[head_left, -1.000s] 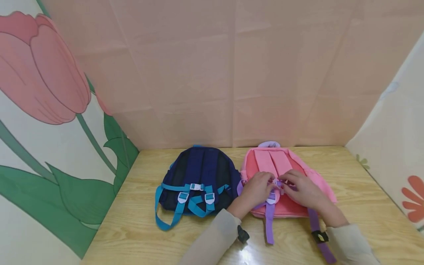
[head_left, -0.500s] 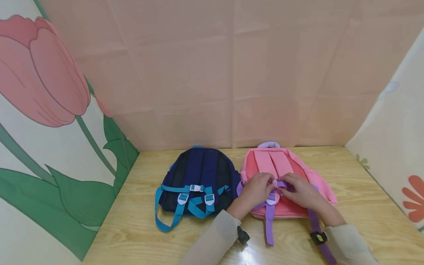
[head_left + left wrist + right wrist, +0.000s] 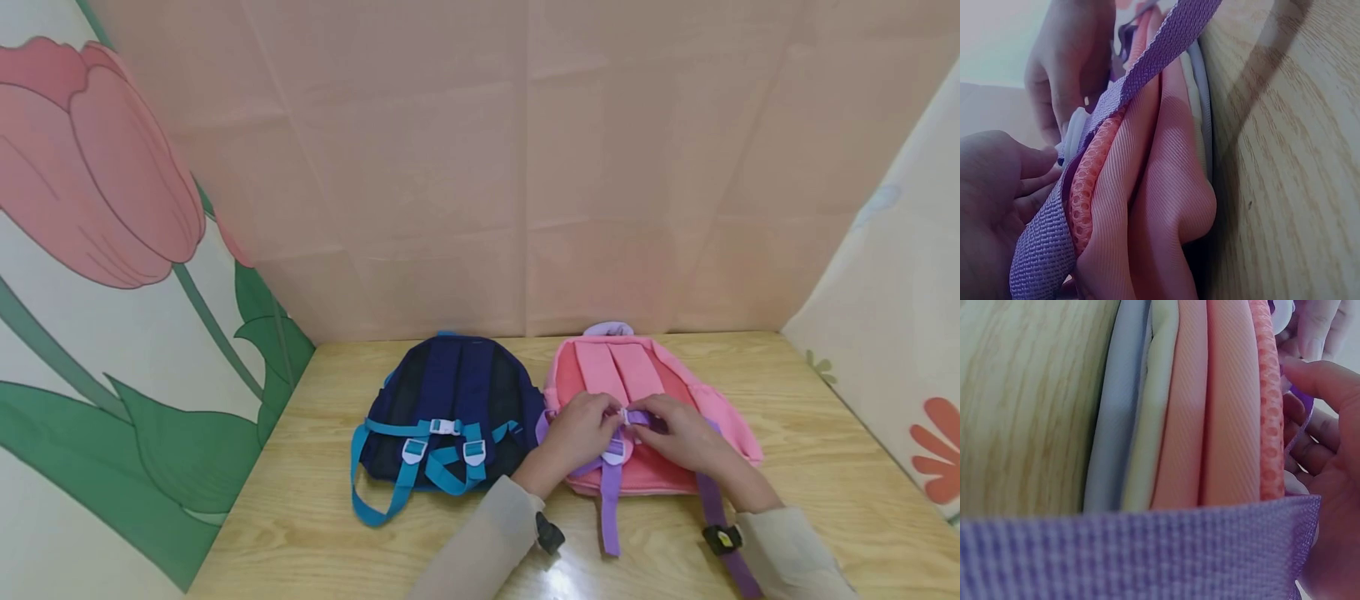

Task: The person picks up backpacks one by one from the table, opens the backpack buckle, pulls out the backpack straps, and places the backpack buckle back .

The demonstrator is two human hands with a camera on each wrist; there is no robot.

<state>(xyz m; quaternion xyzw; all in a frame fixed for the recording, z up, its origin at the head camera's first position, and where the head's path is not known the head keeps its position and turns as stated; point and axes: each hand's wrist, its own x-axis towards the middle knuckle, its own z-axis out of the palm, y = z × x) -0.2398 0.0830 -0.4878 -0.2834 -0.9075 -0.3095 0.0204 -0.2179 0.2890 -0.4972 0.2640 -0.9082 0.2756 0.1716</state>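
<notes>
A pink backpack [image 3: 596, 367] lies with its shoulder straps up. Over its middle, both hands meet at a small pale buckle [image 3: 623, 415] on purple webbing. My left hand [image 3: 573, 433] pinches the buckle's left side between thumb and fingers. From the right, my right hand [image 3: 682, 433] pinches the purple strap [image 3: 638, 416] close beside the buckle. Fingers partly hide the buckle. In the left wrist view, purple webbing [image 3: 1160, 56] crosses the bag's side next to a white plastic piece [image 3: 1075, 132]. The right wrist view shows the right thumb and fingers at the coral mesh edge [image 3: 1269, 412].
A navy backpack [image 3: 457, 375] with blue straps and a fastened white buckle [image 3: 445, 427] lies just left of the pink one. A purple strap end [image 3: 611, 517] hangs toward the front over the wooden table [image 3: 300, 500]. A pinkish backdrop [image 3: 465, 167] stands behind.
Both hands stay at the buckle with only small finger movements. More purple strap shows by the right fingers than a second ago. The backpacks stay in place.
</notes>
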